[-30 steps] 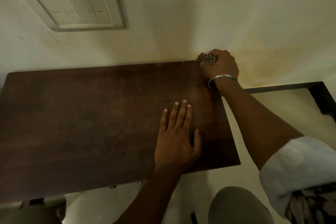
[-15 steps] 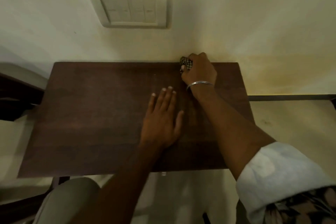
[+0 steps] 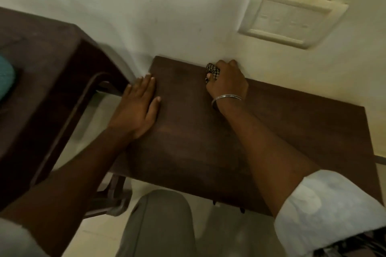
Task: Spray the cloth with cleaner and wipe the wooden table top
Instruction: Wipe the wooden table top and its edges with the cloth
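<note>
Cloth [image 3: 212, 72], checked, bunched.

Head view. Location: far edge of the worktop [image 3: 198, 142], against the wall, inside the right hand [image 3: 227, 81]. Grip: fingers curled tight round the bundle, only one end showing. Left hand [image 3: 137, 106]: flat, fingers straight, holding nothing, pressed on the worktop near its left edge.

Step, as judged: wiping along the back edge. To do it well, press the bundle down evenly, run long overlapping strokes from the wall toward the near edge, and let the flat hand steady the top.

Hidden or unclear: no spray bottle in view; cloth's dampness cannot be told; most of the cloth is covered by fingers; part of the near edge sits behind the white sleeve [image 3: 325, 210]; the dark furniture [image 3: 41, 69] at left is blurred.
</note>
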